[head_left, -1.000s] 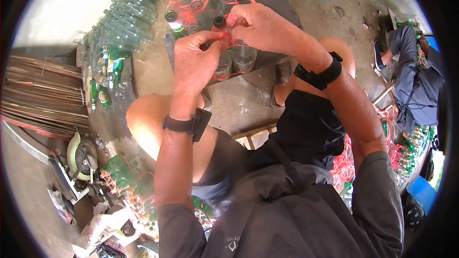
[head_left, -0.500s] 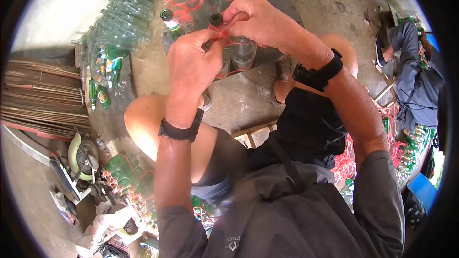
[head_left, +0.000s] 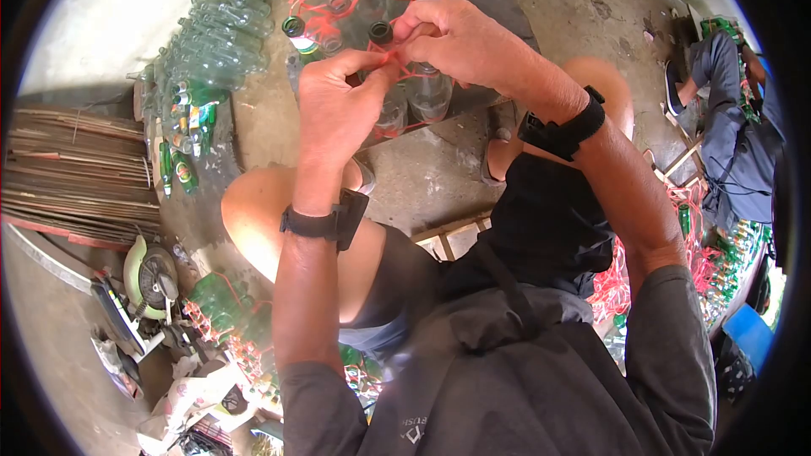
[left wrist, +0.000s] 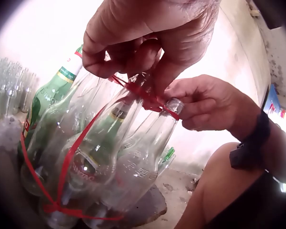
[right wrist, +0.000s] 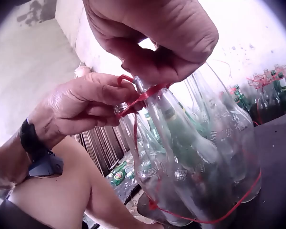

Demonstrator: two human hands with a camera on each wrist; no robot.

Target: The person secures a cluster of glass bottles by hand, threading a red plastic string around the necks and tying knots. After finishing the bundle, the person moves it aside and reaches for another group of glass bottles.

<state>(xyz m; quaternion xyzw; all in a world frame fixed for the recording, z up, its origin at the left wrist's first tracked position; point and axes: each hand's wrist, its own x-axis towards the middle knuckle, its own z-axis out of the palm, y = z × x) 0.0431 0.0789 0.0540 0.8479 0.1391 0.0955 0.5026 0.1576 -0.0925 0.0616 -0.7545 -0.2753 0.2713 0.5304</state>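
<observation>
Several clear glass bottles [left wrist: 143,157] and a green bottle [left wrist: 52,98] stand upright in a cluster, with red plastic twine [left wrist: 69,164] running round their lower parts and up their sides. My left hand [head_left: 342,105] pinches the twine between thumb and fingers at the near bottle necks. Close beside it, my right hand [head_left: 463,40] has thumb and fingertips curled on the same twine. A twisted strand of it [right wrist: 150,93] crosses the bottle necks between the two hands. The fingertips partly hide the crossing.
The cluster stands on a dark board [head_left: 498,13]. Clear bottles [head_left: 224,29] are stacked along the wall at the left, above a pile of wooden strips [head_left: 76,169]. A fan-like round item [head_left: 150,279] lies lower left. Another person's legs [head_left: 718,118] show at the right.
Both hands stay at the bottle necks with the twine. The left hand has shifted slightly left and up, and the fingertips have drawn a little closer along the strand.
</observation>
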